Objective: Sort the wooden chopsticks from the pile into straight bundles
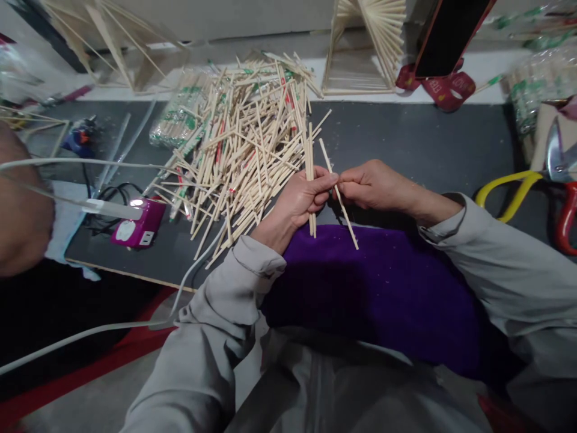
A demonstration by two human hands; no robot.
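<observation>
Shears point(557, 161) — cut off at right; held sticks point(309, 153) — partly hidden by the left hand point(303, 195).

Dark grey tabletop point(406, 129), thin brownish front edge, whitish strip along back. Big messy heap of pale sticks point(252, 144) left of middle, crisscrossed every which way, green and red wrapper bits mixed in. Plastic-wrapped bundle point(174, 114) just beside it. Further left: magenta power block point(139, 224) with white plug in it, black cord point(110, 193), clear rods point(119, 144), blue tool point(80, 135), kinda blurry. Far right: shears point(559, 159), yellow and red handles. Back strip: fanned stick frame point(378, 30), red ribbon point(439, 90).
</observation>
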